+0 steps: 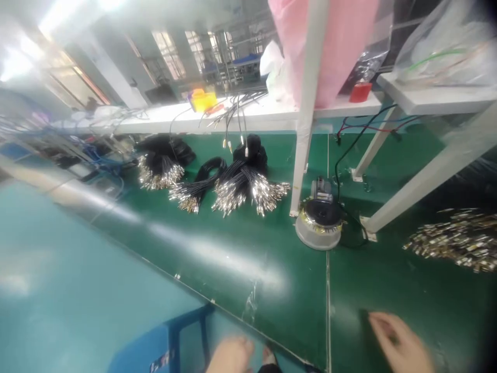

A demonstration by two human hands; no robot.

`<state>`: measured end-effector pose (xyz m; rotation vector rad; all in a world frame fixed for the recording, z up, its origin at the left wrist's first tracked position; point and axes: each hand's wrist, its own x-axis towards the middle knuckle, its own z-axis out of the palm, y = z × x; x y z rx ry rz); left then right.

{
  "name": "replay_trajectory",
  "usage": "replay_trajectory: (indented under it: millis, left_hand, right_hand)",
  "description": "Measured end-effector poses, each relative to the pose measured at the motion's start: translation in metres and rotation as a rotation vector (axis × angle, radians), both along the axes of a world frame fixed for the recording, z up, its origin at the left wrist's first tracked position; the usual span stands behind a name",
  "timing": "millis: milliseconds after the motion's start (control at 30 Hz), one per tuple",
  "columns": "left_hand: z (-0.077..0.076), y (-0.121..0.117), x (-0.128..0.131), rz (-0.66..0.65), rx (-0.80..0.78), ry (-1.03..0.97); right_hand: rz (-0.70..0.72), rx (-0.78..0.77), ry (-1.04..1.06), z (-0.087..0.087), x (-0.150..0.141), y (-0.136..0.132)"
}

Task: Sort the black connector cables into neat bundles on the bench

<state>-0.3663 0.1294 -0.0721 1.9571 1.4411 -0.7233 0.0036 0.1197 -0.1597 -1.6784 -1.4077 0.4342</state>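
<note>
My left hand (231,355) shows at the bottom edge, in front of the green bench top (272,295) and beside a blue stool (155,344). Motion blurs its bent fingers, so their grip is unclear. Low on the right, my right hand (404,344) is over the bench. Its fingers curl in with the tips close together, and what lies between them, if anything, is hidden. Beyond it stands a round grey device (319,223) with a black top and yellowish pieces around the rim. A pile of metal-tipped pieces (458,241) lies farther right.
Bundles of black cables with shiny metal ends (243,186) lie along the back of the bench. A white shelf (267,111) runs above on white posts (306,103), with a pink bag (345,46) and loose cables hanging over its edge. A black cord (337,171) drops near the device.
</note>
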Motion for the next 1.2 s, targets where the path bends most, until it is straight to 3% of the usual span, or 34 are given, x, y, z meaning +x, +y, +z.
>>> replay_trajectory:
  millis: [100,167,267,400,500,667,800,900,1000,1100,1200]
  left_hand:
    - [0.013,0.029,-0.028,0.058,0.042,-0.065]
    - [0.019,0.055,-0.038,0.078,0.068,-0.076]
    - [0.021,0.099,-0.053,0.086,0.098,-0.082]
    - [0.010,0.163,-0.084,0.136,0.189,-0.134]
    - [-0.004,0.217,-0.117,0.258,0.352,-0.174]
    - [-0.034,0.307,-0.161,0.408,0.571,-0.228]
    - [-0.055,0.365,-0.169,0.400,0.765,-0.348]
    - [-0.067,0.394,-0.165,0.389,0.792,-0.421]
    - [-0.074,0.411,-0.168,0.394,0.750,-0.515]
    - [-0.075,0.423,-0.182,0.376,0.653,-0.614]
    - [-0.074,0.432,-0.201,0.326,0.553,-0.703]
  right_hand:
    - [0.343,-0.143,-0.025,-0.007,-0.073,0.029]
    - [0.496,-0.212,-0.027,-0.004,-0.111,0.055]
    - [0.550,-0.254,-0.058,0.000,-0.149,0.103]
    - [0.406,-0.224,-0.184,-0.010,-0.189,0.172]
    - [0.316,-0.221,-0.245,-0.022,-0.220,0.209]
    - [0.221,-0.234,-0.328,-0.031,-0.242,0.225]
    - [0.195,-0.215,-0.347,-0.031,-0.241,0.224]
    - [0.098,-0.242,-0.337,-0.030,-0.253,0.223]
    - [-0.119,-0.307,-0.375,-0.028,-0.276,0.221]
    - [-0.298,-0.345,-0.486,-0.027,-0.297,0.221]
    - [-0.338,-0.349,-0.549,-0.028,-0.306,0.222]
